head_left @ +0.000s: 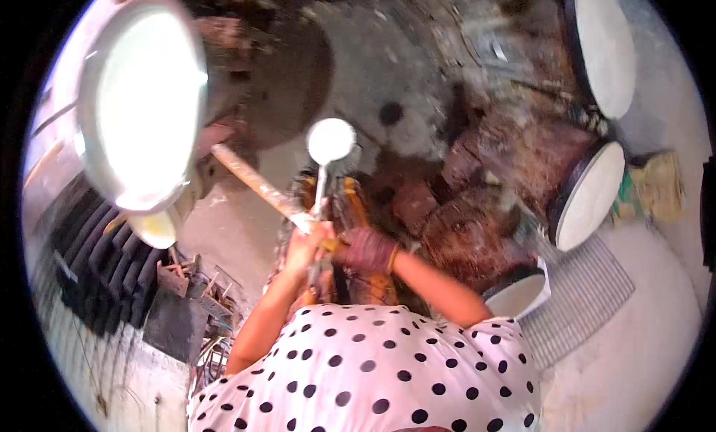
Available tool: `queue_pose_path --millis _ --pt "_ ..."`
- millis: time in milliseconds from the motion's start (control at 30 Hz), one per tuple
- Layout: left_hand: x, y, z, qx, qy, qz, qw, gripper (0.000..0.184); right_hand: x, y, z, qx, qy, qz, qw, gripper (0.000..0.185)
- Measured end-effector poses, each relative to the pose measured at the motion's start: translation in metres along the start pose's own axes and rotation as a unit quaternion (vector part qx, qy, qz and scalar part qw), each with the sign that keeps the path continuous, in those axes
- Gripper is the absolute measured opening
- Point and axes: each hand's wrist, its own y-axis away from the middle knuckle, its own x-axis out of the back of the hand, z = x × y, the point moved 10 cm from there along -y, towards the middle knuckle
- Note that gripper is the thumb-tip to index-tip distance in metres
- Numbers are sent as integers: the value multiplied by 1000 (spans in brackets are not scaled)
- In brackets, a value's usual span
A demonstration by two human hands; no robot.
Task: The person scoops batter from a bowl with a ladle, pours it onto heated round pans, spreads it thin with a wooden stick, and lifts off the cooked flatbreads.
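My bare left hand is closed around the lower end of a long wooden stick, which slants up to the left. Beside it, a long-handled ladle with a round, brightly glaring head points away from me, its handle passing down to where both hands meet. My right hand, in a dark red glove with yellowish fingertips, is closed against the left hand at that handle. Fingers and blur hide what exactly it grips.
A large white-filled round pan is at the upper left, above black ridged stacks. On the right are several round, white-topped vessels, reddish-brown rough masonry and a metal grate. A dark round spot marks the grey surface ahead.
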Motion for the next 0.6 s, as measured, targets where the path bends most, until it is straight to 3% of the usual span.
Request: queue_pose_path --millis 33,67,133,167,200,233,267,300,367,400,467,500,567,600 --pt "4 7 11 -19 10 -9 1000 60 9 6 -4 -45 -225 214 950 47" --pt "9 20 25 -42 20 -10 999 61 18 10 -24 -50 -248 222 942 38" --pt "18 50 51 -118 122 -63 983 60 44 31 -46 24 -102 340 934 22" --pt "17 73 70 -79 205 -66 973 59 65 53 -49 -54 -287 377 879 19" --pt "18 98 88 -30 338 -74 938 54 85 65 -53 -7 -242 433 868 19" --pt "36 101 90 -39 444 -151 882 48 85 64 -27 -129 -304 377 865 20" --pt "69 113 97 -52 533 -234 811 44 102 58 -55 -138 -374 361 843 22" --pt "89 138 117 -112 510 -203 828 40 107 45 -39 -84 -470 342 809 26" --pt "139 175 140 -211 238 -9 948 41 138 34 -70 -75 -408 348 841 29" --pt "170 183 147 -237 77 91 964 41 151 30 -87 -79 -357 363 857 35" --pt "208 177 161 -239 45 135 960 41 164 3 -105 -94 -305 352 880 45" --pt "237 149 163 -235 63 120 963 37 186 -25 -132 -57 -110 378 917 46" --pt "280 92 172 -211 110 100 966 34 208 -60 -185 -19 95 385 918 47" --pt "295 60 179 -191 143 91 967 33 214 -79 -202 -71 160 349 921 46"
